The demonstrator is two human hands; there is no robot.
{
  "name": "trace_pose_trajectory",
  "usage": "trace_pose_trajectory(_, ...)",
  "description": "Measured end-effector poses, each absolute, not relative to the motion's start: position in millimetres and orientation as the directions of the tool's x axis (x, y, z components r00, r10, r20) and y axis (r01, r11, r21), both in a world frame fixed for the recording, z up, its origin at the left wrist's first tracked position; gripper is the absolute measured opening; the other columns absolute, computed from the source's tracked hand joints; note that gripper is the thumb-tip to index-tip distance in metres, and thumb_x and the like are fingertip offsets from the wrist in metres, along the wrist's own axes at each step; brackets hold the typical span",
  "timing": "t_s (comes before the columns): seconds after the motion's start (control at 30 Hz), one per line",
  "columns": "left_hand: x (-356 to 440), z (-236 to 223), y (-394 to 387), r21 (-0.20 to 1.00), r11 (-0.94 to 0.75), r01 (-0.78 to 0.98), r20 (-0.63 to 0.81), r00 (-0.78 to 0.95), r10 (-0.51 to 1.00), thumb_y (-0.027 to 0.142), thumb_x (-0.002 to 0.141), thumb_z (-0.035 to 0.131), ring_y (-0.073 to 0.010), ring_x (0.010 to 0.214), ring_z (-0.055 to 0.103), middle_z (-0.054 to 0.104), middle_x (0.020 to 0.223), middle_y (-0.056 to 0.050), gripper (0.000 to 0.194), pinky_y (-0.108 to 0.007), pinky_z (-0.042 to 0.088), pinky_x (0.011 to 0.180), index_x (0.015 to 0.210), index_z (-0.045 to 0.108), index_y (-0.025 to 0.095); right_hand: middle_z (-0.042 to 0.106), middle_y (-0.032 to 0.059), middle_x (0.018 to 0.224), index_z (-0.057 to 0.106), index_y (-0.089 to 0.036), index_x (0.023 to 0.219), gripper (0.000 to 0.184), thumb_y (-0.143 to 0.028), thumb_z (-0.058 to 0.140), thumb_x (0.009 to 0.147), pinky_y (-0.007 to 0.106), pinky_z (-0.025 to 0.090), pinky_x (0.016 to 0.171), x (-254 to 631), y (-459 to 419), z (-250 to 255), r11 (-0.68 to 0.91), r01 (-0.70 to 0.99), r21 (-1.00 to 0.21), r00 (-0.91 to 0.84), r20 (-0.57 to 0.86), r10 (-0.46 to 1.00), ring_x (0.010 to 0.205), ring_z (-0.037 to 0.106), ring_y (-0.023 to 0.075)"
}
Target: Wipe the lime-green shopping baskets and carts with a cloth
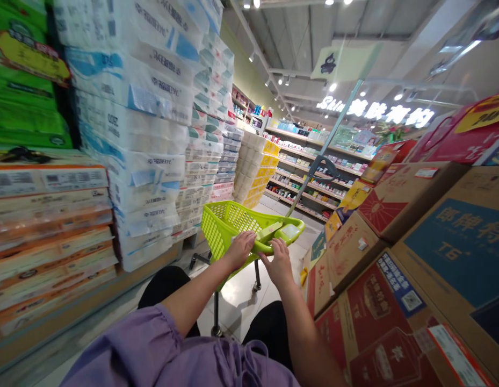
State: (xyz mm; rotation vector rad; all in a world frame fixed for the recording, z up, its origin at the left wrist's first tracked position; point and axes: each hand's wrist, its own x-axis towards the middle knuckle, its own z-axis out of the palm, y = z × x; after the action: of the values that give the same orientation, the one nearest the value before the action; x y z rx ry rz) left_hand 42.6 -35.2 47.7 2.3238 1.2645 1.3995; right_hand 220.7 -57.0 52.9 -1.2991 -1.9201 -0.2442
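Observation:
In front of me stands a small lime-green plastic shopping cart [233, 215] on dark legs with wheels. My left hand [241, 250] is closed over the near rim of its handle end. On the right of that same rim rests my right hand [279, 262], its thumb and fingers curled around the edge. A flat yellow-green piece [269, 231] lies on the handle end between my hands. From the cart's far right side rises a slanted pole [325, 145] with a pale flag [341, 62] at its top.
Tall stacks of wrapped tissue packs [148, 129] line the left side. Cardboard cartons [446, 242] are piled close on the right. Shelves of small goods [309, 161] stand at the back, beyond the pale tiled floor [233, 293].

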Motion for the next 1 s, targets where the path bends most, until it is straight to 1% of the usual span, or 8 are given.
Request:
trace_pose_trajectory(0.13,42.5,60.9,-46.6,0.500,-0.673,0.546,0.676,0.241,0.697,0.035,0.098,0.025,-0.0201,0.116,0.054,0.063,0.122,-0.009,0.045,-0.042,0.040,0.105,0.120,0.061,0.021,0.053,0.0137,0.133,0.052,-0.015,0.127,0.050,-0.028,0.063,0.079,0.047,0.034,0.109,213.5,-56.0,51.7,0.535,0.805,-0.256,-0.258,0.660,0.705,0.135,0.035,0.0282)
trace_pose_trajectory(0.3,34.1,69.5,-52.9,0.528,-0.594,0.607,0.666,0.138,0.733,0.036,0.098,0.023,-0.0195,0.113,0.054,0.064,0.120,-0.007,0.045,-0.041,0.041,0.102,0.118,0.061,0.021,0.046,0.0128,0.143,0.044,-0.016,0.138,0.052,-0.021,0.049,0.086,0.046,0.033,0.111,214.1,-57.7,51.7,0.584,0.771,-0.255,-0.328,0.626,0.707,0.137,0.034,0.0249)
trace_pose_trajectory(0.43,43.9,77.3,-67.1,0.422,-0.637,0.645,0.689,0.228,0.688,0.039,0.098,0.027,-0.0193,0.112,0.053,0.063,0.121,-0.006,0.042,-0.040,0.039,0.102,0.123,0.057,0.023,0.049,0.0134,0.140,0.047,-0.013,0.136,0.050,-0.016,0.042,0.087,0.043,0.034,0.111,204.9,-56.3,48.2,0.571,0.772,-0.279,-0.286,0.650,0.704,0.137,0.034,0.0239)
trace_pose_trajectory(0.53,48.5,81.8,-74.4,0.347,-0.581,0.737,0.673,0.236,0.701,0.040,0.097,0.031,-0.0221,0.116,0.051,0.059,0.126,-0.008,0.041,-0.043,0.038,0.102,0.125,0.055,0.021,0.052,0.0114,0.137,0.051,-0.015,0.133,0.049,-0.014,0.043,0.085,0.041,0.032,0.111,206.4,-51.8,53.7,0.576,0.776,-0.257,-0.324,0.621,0.714,0.134,0.039,0.0225)
trace_pose_trajectory(0.6,46.8,84.4,-75.4,0.316,-0.517,0.796,0.653,0.213,0.727,0.038,0.097,0.032,-0.0235,0.113,0.052,0.060,0.123,-0.010,0.039,-0.043,0.040,0.098,0.119,0.057,0.020,0.050,0.0108,0.140,0.049,-0.018,0.136,0.052,-0.015,0.048,0.084,0.043,0.028,0.112,214.8,-46.9,60.6,0.511,0.827,-0.233,-0.311,0.567,0.763,0.135,0.038,0.0233)
trace_pose_trajectory(0.77,40.4,89.8,-74.1,0.265,-0.466,0.844,0.627,0.216,0.748,0.036,0.097,0.032,-0.0218,0.100,0.057,0.066,0.104,-0.006,0.033,-0.045,0.037,0.098,0.103,0.060,0.021,0.027,0.0098,0.154,0.029,-0.026,0.147,0.074,-0.018,0.057,0.079,0.055,0.019,0.112,236.5,-34.3,70.7,0.201,0.965,-0.169,-0.116,0.414,0.903,0.144,0.017,0.0282)
trace_pose_trajectory(0.87,40.9,89.3,-74.9,0.257,-0.458,0.851,0.642,0.204,0.739,0.033,0.098,0.030,-0.0208,0.100,0.056,0.065,0.104,-0.006,0.032,-0.045,0.034,0.102,0.102,0.059,0.021,0.028,0.0096,0.154,0.031,-0.025,0.146,0.069,-0.014,0.052,0.081,0.053,0.017,0.112,233.3,-32.1,69.1,0.178,0.974,-0.138,-0.106,0.412,0.905,0.144,0.018,0.0270)
trace_pose_trajectory(1.0,47.6,84.3,-81.4,0.246,-0.377,0.893,0.673,0.122,0.729,0.034,0.096,0.031,-0.0234,0.104,0.054,0.063,0.109,-0.009,0.033,-0.047,0.033,0.104,0.105,0.060,0.020,0.034,0.0150,0.150,0.034,-0.019,0.144,0.062,-0.012,0.044,0.083,0.050,0.018,0.112,215.5,-36.3,63.1,0.170,0.977,-0.126,-0.087,0.493,0.865,0.142,0.022,0.0277)
